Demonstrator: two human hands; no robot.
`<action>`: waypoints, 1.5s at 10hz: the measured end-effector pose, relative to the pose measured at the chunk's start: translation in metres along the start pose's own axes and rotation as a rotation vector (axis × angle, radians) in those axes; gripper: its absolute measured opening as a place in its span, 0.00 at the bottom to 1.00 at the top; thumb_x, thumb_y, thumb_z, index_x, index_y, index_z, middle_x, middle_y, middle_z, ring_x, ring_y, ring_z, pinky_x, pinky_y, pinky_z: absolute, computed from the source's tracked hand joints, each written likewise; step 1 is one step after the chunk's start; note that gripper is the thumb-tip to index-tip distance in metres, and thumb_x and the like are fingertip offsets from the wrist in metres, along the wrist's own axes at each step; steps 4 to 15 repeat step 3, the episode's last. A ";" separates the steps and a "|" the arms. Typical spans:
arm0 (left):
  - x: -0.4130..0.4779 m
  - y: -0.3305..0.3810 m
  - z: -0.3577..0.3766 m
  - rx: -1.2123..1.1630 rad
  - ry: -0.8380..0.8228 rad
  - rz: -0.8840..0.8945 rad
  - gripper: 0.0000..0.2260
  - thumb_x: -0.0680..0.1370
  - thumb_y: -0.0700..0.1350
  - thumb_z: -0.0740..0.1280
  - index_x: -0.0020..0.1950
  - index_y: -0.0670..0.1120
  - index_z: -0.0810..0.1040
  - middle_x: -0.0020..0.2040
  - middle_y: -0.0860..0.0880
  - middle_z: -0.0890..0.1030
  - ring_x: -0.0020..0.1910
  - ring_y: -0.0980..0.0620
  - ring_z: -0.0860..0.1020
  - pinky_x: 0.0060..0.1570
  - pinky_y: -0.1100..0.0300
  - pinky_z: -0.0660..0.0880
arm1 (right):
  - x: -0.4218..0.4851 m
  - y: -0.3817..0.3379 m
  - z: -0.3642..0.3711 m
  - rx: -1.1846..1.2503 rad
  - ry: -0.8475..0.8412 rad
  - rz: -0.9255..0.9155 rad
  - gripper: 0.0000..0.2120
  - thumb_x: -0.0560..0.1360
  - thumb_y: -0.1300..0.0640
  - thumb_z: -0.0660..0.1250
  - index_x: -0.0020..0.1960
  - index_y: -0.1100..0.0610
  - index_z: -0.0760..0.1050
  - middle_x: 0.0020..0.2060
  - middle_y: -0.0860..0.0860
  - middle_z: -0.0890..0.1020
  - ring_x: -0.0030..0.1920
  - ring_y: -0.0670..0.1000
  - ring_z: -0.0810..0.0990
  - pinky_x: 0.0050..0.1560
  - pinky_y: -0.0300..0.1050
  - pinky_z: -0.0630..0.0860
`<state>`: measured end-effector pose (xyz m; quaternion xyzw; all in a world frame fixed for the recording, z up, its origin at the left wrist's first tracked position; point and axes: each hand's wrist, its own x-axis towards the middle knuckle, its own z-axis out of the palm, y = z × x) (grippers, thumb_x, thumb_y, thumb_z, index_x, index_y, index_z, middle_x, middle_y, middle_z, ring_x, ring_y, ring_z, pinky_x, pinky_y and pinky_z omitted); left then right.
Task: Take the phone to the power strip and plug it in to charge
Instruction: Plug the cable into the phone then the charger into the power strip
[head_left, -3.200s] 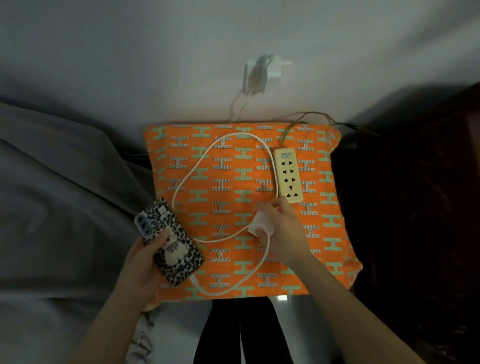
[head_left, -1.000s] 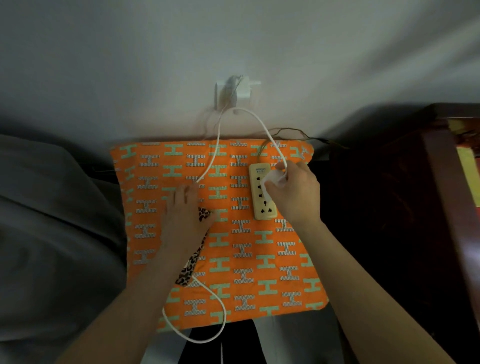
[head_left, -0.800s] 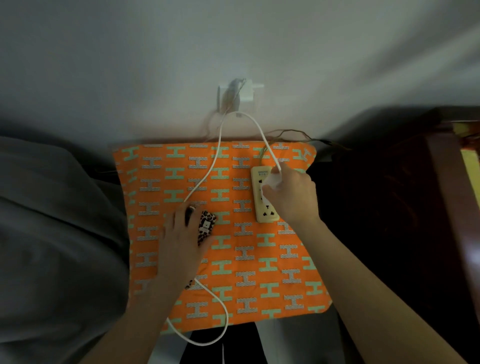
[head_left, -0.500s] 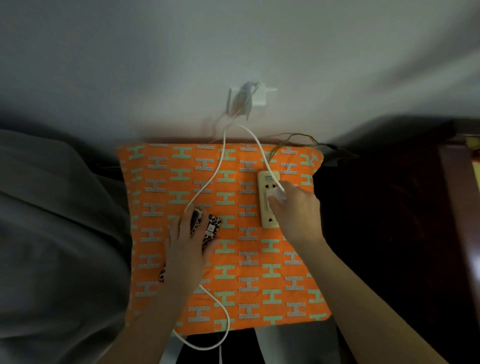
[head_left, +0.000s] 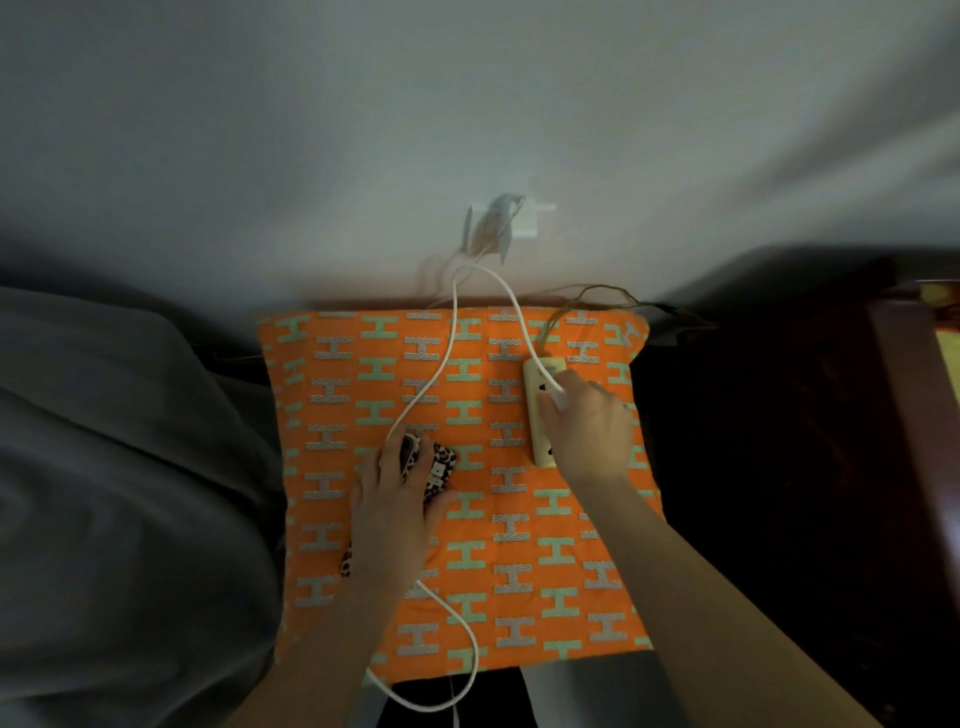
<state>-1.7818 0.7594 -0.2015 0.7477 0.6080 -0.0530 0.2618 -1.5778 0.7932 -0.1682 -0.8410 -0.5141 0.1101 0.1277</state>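
The phone (head_left: 439, 467), in a leopard-print case, lies on an orange patterned pillow (head_left: 519, 571). My left hand (head_left: 395, 504) rests flat on top of it and hides most of it. A cream power strip (head_left: 540, 410) lies on the pillow's far right part. My right hand (head_left: 584, 431) covers the strip's middle and grips a white charger plug (head_left: 558, 397) pressed against a socket. A white cable (head_left: 441, 379) runs from the plug in a loop up against the wall and back down to my left hand, and on past the pillow's near edge.
A wall socket (head_left: 506, 226) with plugs and thin wires sits on the grey wall above the pillow. Grey bedding (head_left: 119, 493) fills the left. Dark wooden furniture (head_left: 909, 441) stands at the right. Thin wires (head_left: 608, 296) trail off the strip's far end.
My right hand carried the charger plug from the pillow's middle up onto the power strip. My left hand laid the phone down on the pillow and now rests on it.
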 end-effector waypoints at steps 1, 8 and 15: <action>0.002 0.002 -0.015 0.069 -0.026 0.023 0.30 0.76 0.64 0.55 0.75 0.51 0.61 0.76 0.48 0.61 0.74 0.44 0.59 0.70 0.46 0.63 | 0.000 0.001 -0.006 0.011 -0.072 0.030 0.09 0.76 0.55 0.65 0.51 0.58 0.78 0.30 0.48 0.74 0.26 0.44 0.70 0.23 0.35 0.60; 0.007 0.011 -0.080 -0.015 0.208 0.167 0.25 0.75 0.57 0.64 0.66 0.44 0.72 0.64 0.46 0.76 0.65 0.44 0.72 0.63 0.49 0.68 | -0.010 -0.007 -0.047 0.068 -0.194 0.138 0.37 0.71 0.35 0.63 0.72 0.53 0.60 0.59 0.54 0.78 0.56 0.59 0.78 0.42 0.47 0.70; 0.007 0.011 -0.080 -0.015 0.208 0.167 0.25 0.75 0.57 0.64 0.66 0.44 0.72 0.64 0.46 0.76 0.65 0.44 0.72 0.63 0.49 0.68 | -0.010 -0.007 -0.047 0.068 -0.194 0.138 0.37 0.71 0.35 0.63 0.72 0.53 0.60 0.59 0.54 0.78 0.56 0.59 0.78 0.42 0.47 0.70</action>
